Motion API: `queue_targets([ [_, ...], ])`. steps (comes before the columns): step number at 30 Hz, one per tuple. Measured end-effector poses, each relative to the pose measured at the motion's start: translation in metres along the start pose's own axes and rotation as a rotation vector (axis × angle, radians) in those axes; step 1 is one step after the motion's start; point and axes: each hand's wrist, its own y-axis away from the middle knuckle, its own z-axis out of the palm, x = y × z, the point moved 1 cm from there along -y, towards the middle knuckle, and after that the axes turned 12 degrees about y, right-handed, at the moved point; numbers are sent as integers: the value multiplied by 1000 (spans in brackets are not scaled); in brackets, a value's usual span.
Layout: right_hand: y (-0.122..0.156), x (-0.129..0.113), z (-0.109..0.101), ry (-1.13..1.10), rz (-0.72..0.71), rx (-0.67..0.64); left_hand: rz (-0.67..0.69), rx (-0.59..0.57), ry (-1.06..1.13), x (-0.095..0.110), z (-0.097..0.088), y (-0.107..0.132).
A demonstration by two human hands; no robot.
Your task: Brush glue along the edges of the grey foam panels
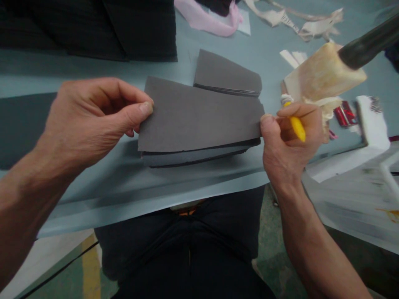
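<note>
Grey sheet [199, 114], a flat dark piece with one slanted end, is held across the middle of the view, on top of a stack of like pieces [193, 157] that sits near the front edge of the pale blue table [124, 182].

Nearest the camera, both bare forearms come in from the lower corners over a dark-clothed lap. The left forearm rises from the lower left, and the left hand [93, 118] is turned knuckles-up. It is closed to a narrow pinch on the left end of the grey sheet, thumb flat on top and fingers curled below.

The right forearm rises from the lower right with the wrist bent inward. The right hand [289, 145] is curled shut around a yellow marker [297, 128], whose white cap points away from the body. Its thumb tip touches the right end of the grey sheet. Whether any finger is under the sheet cannot be told.

Just behind lies a second, smaller stack of grey pieces [227, 74], touching the back edge of the held sheet. To the right stand a cream block [324, 70] with a dark handle [370, 41], a small red item [344, 114] and a white object [370, 124]. Farthest off are black fabric [109, 25], a pink cloth [208, 18] and beige strips [311, 25].
</note>
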Motion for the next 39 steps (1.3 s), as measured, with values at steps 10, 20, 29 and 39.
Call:
queue_targets([
  [10, -4, -7, 0, 56, -75, 93, 2, 27, -29, 5, 0, 2],
  [20, -2, -3, -2, 43, -68, 66, -9, 60, -13, 7, 2, 4],
  [29, -2, -3, -5, 91, -45, 74, 53, 48, -103, 3, -3, 9],
  [39, 1, 0, -4, 45, 0, 28, 24, 37, -80, 2, 0, 13],
])
